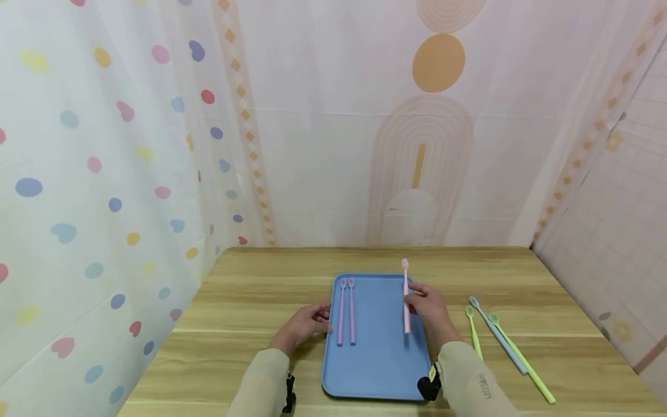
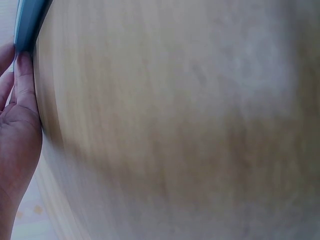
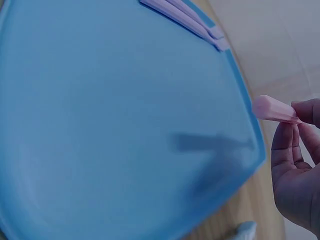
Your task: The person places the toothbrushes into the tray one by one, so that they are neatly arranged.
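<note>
My right hand [image 1: 429, 308] pinches a pink toothbrush [image 1: 406, 307] by its handle, above the right side of a blue tray [image 1: 380, 370]. Its head points away from me; in the right wrist view, the handle's blunt end [image 3: 267, 109] faces the camera and a shadow falls on the tray. Two purple toothbrushes [image 1: 341, 315] lie side by side along the tray's left side, heads at the far end. Against the tray's left rim rests my left hand [image 1: 304, 325], its fingertips touching the edge. The left wrist view catches these fingers [image 2: 26, 82] fairly straight at the rim.
Right of the tray, a blue toothbrush [image 1: 502, 339] and two green toothbrushes [image 1: 526, 365] lie on the wooden table [image 1: 250, 289]; my right sleeve partly covers one green one [image 1: 473, 330]. Patterned curtains [image 1: 312, 145] hang behind and beside the table.
</note>
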The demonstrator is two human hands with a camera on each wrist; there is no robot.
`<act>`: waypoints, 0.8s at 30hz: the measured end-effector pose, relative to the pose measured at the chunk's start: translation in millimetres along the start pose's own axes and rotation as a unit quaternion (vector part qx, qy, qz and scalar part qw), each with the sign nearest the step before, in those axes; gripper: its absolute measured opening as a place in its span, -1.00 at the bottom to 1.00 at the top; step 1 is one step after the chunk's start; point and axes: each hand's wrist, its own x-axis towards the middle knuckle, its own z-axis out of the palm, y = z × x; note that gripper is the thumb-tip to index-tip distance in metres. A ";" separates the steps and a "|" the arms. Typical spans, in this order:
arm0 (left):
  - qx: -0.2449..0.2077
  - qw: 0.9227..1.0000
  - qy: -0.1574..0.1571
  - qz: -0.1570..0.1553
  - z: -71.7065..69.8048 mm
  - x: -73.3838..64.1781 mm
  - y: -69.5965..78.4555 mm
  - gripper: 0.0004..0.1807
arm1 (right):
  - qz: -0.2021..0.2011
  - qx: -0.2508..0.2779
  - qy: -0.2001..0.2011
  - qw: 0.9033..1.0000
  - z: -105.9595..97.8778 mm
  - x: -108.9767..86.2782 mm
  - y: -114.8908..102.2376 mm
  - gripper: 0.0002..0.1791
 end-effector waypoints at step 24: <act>-0.005 1.000 0.004 0.004 0.3 -0.9 -0.1 -0.33 | 0.002 -0.043 -0.053 0.998 46.1 -8.2 16.4 -0.59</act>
